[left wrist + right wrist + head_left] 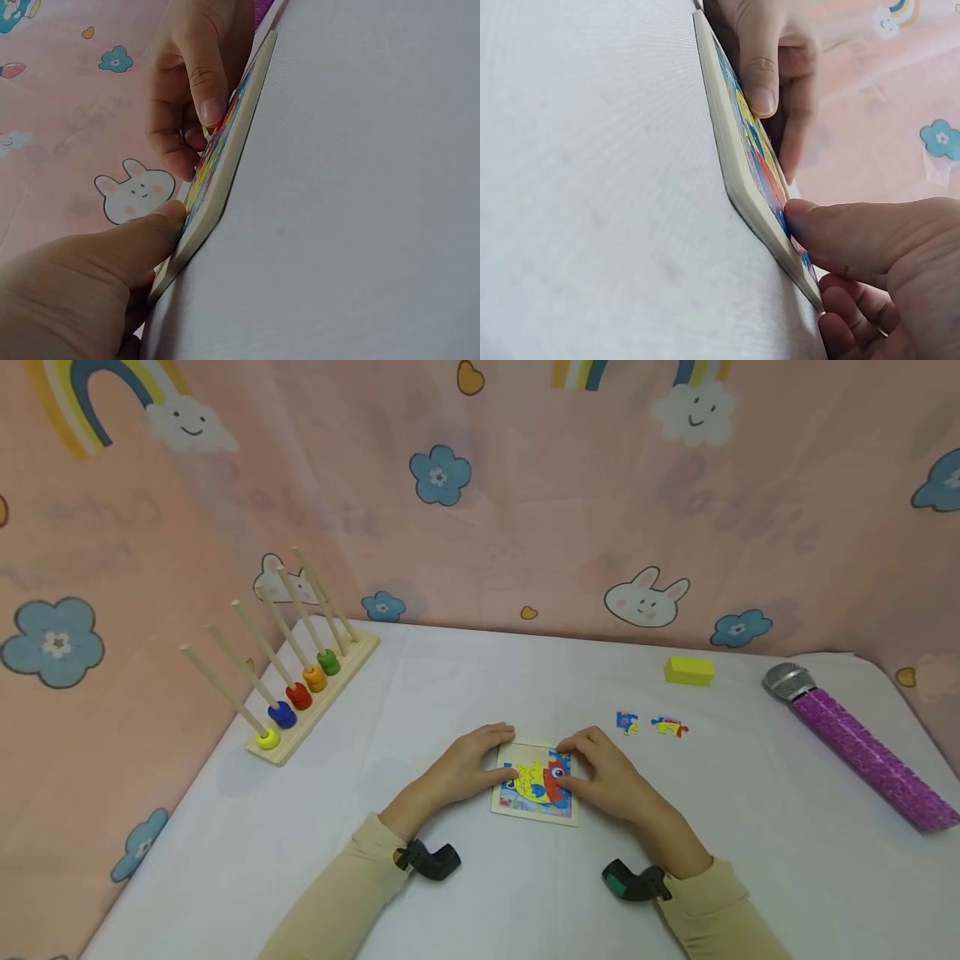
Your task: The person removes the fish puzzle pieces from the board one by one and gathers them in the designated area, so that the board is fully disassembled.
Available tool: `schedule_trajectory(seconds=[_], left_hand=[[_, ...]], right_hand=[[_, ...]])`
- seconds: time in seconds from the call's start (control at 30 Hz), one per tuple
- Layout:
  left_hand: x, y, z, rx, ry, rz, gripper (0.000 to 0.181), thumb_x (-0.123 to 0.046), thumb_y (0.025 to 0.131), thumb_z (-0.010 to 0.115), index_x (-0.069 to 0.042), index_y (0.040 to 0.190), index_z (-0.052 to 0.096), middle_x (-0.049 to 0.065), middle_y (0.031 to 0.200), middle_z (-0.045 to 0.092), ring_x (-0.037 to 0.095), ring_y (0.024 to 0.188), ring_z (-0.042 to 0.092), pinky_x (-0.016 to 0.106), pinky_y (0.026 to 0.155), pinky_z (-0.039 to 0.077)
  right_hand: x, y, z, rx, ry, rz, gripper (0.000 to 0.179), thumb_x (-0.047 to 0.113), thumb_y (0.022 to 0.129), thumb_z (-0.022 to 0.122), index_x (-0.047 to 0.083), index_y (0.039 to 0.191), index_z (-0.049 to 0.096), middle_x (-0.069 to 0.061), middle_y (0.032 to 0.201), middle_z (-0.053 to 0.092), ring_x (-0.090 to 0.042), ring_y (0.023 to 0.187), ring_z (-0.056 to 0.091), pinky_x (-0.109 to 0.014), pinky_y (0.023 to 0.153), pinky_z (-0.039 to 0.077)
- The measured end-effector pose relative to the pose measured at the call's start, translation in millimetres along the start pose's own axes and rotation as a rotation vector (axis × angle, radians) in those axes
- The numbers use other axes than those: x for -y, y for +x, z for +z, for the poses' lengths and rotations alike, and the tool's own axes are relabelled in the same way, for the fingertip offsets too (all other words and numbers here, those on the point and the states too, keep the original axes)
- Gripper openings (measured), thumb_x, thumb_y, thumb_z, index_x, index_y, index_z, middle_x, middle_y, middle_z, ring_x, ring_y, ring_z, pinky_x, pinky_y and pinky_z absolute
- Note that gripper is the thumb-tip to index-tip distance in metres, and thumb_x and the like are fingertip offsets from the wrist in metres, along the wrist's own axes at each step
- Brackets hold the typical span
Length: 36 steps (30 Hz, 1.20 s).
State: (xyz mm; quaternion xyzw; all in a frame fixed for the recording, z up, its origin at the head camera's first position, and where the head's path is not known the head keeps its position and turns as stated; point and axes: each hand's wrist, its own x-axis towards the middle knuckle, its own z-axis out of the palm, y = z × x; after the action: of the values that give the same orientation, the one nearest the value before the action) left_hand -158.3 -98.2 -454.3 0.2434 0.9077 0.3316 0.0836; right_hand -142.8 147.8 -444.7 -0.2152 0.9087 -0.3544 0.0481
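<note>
Left hand [468, 764], half closed, holds one side of the puzzle board [535, 816] on the counter [480, 902], while the right hand [611, 779], curled likewise, grips its other side, where uneven pressing could tip fitted pieces [531, 782] up, and farther right a careless swing could scatter two loose pieces [670, 726].

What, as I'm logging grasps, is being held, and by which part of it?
The puzzle board: the left grip holds its left side, the right grip its right side, each with thumb on top.
</note>
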Motion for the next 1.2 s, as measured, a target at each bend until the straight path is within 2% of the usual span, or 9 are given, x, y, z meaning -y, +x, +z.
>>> schedule_trajectory(seconds=[0.2,0.4,0.73,0.9,1.0,1.2], left_hand=[[-0.5,0.8,-1.1,-0.003,0.005,0.007,0.061,-0.037,0.086,0.069,-0.011,0.138,0.05,0.002,0.147,0.043,0.017,0.139,0.035,0.034,0.113,0.033],[-1.1,2.1,-1.9,0.003,0.005,0.026,0.062,-0.038,0.087,0.068,-0.01,0.138,0.049,0.002,0.147,0.043,0.018,0.139,0.035,0.033,0.114,0.032],[-0.1,3.3,-2.9,-0.023,0.013,0.041,0.061,-0.035,0.086,0.07,-0.008,0.137,0.05,0.003,0.145,0.045,0.018,0.138,0.037,0.033,0.114,0.032],[0.4,2.3,-2.0,-0.019,0.009,0.032,0.061,-0.036,0.086,0.07,-0.009,0.137,0.05,0.003,0.145,0.045,0.017,0.139,0.036,0.033,0.114,0.033],[0.4,1.5,-1.5,-0.019,0.004,0.03,0.061,-0.035,0.086,0.07,-0.009,0.137,0.05,0.003,0.145,0.045,0.017,0.139,0.036,0.033,0.114,0.032],[0.5,-0.4,0.2,-0.018,0.006,0.041,0.06,-0.035,0.087,0.069,-0.008,0.137,0.05,0.004,0.146,0.045,0.019,0.138,0.036,0.034,0.113,0.033]], right_hand=[[0,0.6,0,0.005,0.01,0.008,0.04,0.02,0.082,0.074,0.007,0.116,0.059,-0.009,0.115,0.05,-0.024,0.109,0.049,-0.048,0.1,0.046],[-1,0.2,-1,0.006,0.029,0.018,0.04,0.019,0.081,0.074,0.006,0.115,0.058,-0.009,0.115,0.048,-0.022,0.106,0.047,-0.046,0.097,0.048],[-5,2.3,-2,-0.016,0.056,-0.03,0.037,0.013,0.083,0.073,0.006,0.115,0.055,-0.009,0.116,0.052,-0.022,0.106,0.048,-0.042,0.095,0.046],[-9,1.0,-2,-0.013,0.116,-0.032,0.034,0.004,0.084,0.068,0.006,0.116,0.056,-0.008,0.115,0.055,-0.021,0.103,0.05,-0.033,0.092,0.047],[-11,0.2,-1,-0.024,0.124,-0.028,0.032,0.004,0.085,0.067,0.006,0.116,0.058,-0.007,0.112,0.056,-0.019,0.1,0.05,-0.026,0.088,0.047],[-12,-1.8,0,-0.051,0.121,0.002,0.031,0.006,0.087,0.066,0.005,0.118,0.059,-0.007,0.111,0.058,-0.019,0.097,0.052,-0.025,0.085,0.049]])
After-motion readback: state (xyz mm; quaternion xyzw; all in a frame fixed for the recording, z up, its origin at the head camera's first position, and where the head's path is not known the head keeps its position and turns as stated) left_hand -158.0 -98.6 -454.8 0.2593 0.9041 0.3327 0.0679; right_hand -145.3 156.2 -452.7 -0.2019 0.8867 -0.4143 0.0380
